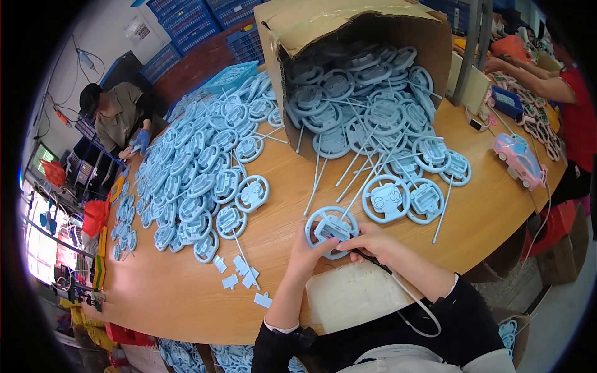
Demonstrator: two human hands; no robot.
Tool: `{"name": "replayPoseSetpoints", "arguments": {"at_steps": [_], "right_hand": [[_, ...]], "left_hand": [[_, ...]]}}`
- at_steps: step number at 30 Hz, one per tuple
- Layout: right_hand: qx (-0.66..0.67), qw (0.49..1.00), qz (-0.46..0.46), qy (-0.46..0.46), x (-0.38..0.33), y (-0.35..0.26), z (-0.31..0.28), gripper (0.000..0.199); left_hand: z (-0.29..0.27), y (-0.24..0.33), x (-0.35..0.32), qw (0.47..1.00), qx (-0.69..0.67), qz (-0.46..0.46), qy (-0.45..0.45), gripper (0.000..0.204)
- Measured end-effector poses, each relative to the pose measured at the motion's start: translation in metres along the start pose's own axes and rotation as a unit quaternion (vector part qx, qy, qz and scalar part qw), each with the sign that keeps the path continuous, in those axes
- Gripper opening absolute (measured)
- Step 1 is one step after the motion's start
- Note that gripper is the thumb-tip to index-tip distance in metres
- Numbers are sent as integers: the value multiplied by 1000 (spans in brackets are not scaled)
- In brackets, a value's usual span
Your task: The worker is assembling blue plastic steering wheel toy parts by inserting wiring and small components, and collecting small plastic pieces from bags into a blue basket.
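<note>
My left hand grips a light blue plastic toy steering wheel, its hollow side facing up, at the near edge of the table. In my right hand is a thin dark corded tool, its tip hidden against the wheel's lower rim; its exact kind is unclear. A pale cable trails from it past my right forearm. Beneath my hands lies an off-white board. Just beyond them rest two more steering wheels. Small flat light blue plates lie left of my left forearm.
A big pile of blue wheels covers the table's left. Far ahead, a tipped cardboard box spills wheels with long stems. A pink and blue toy car stands at right. Co-workers sit at far left and far right.
</note>
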State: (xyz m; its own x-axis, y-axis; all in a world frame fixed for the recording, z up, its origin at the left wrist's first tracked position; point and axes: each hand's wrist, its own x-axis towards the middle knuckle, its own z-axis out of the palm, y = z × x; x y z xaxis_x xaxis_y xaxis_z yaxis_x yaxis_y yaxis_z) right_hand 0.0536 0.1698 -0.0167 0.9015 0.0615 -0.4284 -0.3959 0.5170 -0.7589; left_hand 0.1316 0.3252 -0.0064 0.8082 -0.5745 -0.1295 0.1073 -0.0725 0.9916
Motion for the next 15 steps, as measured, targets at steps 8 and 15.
{"name": "replayPoseSetpoints", "arguments": {"at_steps": [8,15], "right_hand": [[16,1000,11,-15,-5,-5,-1,24],[22,1000,12,-6,-5,-3,1,24]], "left_hand": [[1,-4,0,999,-35,-33,-12,43],[5,-4,1,997,-68,-34,7,41]]}}
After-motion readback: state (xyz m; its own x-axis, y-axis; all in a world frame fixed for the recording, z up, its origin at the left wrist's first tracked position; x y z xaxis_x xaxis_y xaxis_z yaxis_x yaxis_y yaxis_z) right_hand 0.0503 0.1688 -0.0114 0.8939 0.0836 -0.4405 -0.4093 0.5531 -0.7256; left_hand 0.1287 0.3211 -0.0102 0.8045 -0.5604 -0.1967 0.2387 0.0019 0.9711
